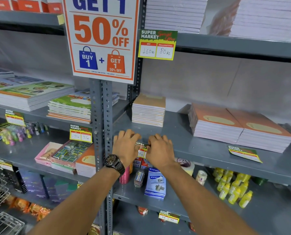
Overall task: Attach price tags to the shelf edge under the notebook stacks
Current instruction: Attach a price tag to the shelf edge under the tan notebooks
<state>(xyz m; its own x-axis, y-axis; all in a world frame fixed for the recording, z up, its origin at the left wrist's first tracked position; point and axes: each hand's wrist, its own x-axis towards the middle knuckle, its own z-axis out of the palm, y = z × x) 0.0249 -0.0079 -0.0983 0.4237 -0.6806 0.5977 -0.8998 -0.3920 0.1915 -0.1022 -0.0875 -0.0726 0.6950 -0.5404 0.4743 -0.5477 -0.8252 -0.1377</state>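
Note:
A green-and-yellow price tag (141, 150) sits against the front edge of the grey middle shelf (200, 155), mostly covered by my hands. My left hand (126, 146), with a dark watch on its wrist, presses on the tag's left side. Pressed on its right side is my right hand (160, 150), fingers curled over the top. A small stack of brown notebooks (148, 110) stands just behind on the shelf. Two wider stacks of orange notebooks (239, 128) lie to the right, with a loose price tag (244, 153) flat on the shelf in front of them.
A "50% OFF" poster (102, 39) hangs on the perforated upright (101, 116). Another tag (157, 44) is fixed to the shelf above. The left bay holds notebooks and a tagged edge (80, 133). Below are tape rolls, a blue box (155, 183) and yellow bottles (233, 185).

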